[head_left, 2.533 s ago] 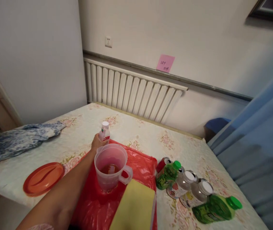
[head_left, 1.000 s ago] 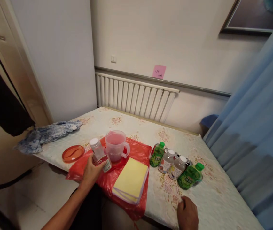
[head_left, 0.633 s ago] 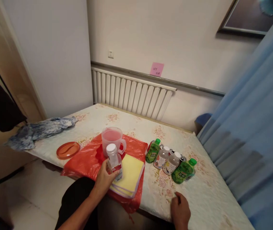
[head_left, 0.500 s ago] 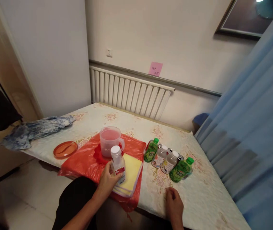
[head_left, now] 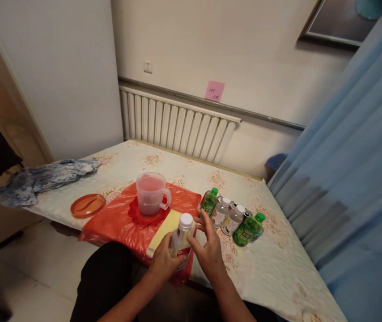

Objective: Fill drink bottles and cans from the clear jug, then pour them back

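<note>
1. Now a white-capped bottle [head_left: 179,245] is gripped over the front edge of the floral-covered counter [head_left: 274,277] by the left hand [head_left: 163,263], its fingers curled around the sides.
2. Just beside it, the right hand [head_left: 210,251] is raised, fingers spread; contact cannot be told.
3. Beyond, a pitcher [head_left: 150,199] is set on a red scalloped dish [head_left: 133,215].

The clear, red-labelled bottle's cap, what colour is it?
The round bottle cap is white, best seen in the head view.
</note>
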Tool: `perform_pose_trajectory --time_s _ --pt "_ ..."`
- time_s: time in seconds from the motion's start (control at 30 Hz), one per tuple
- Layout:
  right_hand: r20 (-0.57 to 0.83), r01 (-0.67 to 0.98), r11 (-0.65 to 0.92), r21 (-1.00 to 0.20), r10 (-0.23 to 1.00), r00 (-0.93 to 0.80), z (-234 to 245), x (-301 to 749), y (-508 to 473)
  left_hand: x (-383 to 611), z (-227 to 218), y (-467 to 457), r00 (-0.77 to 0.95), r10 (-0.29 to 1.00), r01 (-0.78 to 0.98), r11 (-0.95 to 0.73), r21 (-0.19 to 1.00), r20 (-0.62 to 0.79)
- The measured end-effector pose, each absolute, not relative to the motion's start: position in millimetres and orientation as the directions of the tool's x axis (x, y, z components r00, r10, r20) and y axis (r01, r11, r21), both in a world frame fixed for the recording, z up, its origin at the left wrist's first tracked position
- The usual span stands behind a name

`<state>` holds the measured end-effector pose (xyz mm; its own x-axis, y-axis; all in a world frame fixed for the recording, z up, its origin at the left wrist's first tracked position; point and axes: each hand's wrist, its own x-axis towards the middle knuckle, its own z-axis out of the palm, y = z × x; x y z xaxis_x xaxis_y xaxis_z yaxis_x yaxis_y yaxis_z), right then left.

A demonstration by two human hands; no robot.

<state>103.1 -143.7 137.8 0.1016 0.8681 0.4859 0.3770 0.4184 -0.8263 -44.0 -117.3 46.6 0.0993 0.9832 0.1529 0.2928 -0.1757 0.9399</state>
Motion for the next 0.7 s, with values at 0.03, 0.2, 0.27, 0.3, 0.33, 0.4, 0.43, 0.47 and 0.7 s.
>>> perform_pose_trajectory --time_s 0.03,0.2,0.27,0.3,0.33,0.4,0.43,0.47,0.7 --pt "0.493 0.396 0.425 -0.814 0.866 0.084 140 100 -143 -42 48 -119 0.107 0.982 0.299 -0.180 0.937 0.155" --pt "0.479 0.408 0.397 -0.822 0.870 0.119 130 90 -139 -36 56 -128 0.162 0.971 0.306 -0.218 0.927 0.175" --pt "0.470 0.360 0.390 -0.848 0.867 0.167 122 88 -138 -33 58 -131 0.180 0.966 0.308 -0.236 0.922 0.187" --pt "0.465 0.334 0.388 -0.859 0.864 0.192 119 88 -137 -32 58 -133 0.184 0.964 0.306 -0.242 0.921 0.192" --pt "0.459 0.309 0.387 -0.869 0.863 0.211 117 89 -137 -32 57 -134 0.185 0.963 0.302 -0.246 0.921 0.196" --pt "0.437 0.257 0.379 -0.889 0.870 0.229 116 90 -136 -30 55 -137 0.194 0.960 0.276 -0.249 0.928 0.200" --pt "0.420 0.226 0.371 -0.901 0.877 0.233 117 91 -136 -30 53 -137 0.201 0.959 0.257 -0.249 0.934 0.200" --pt "0.398 0.190 0.359 -0.914 0.886 0.236 118 92 -136 -29 51 -138 0.209 0.957 0.237 -0.247 0.940 0.199" --pt "0.240 -0.108 0.284 -0.953 0.922 0.303 128 96 -136 -33 46 -146 0.284 0.955 0.211 -0.153 0.965 0.090"
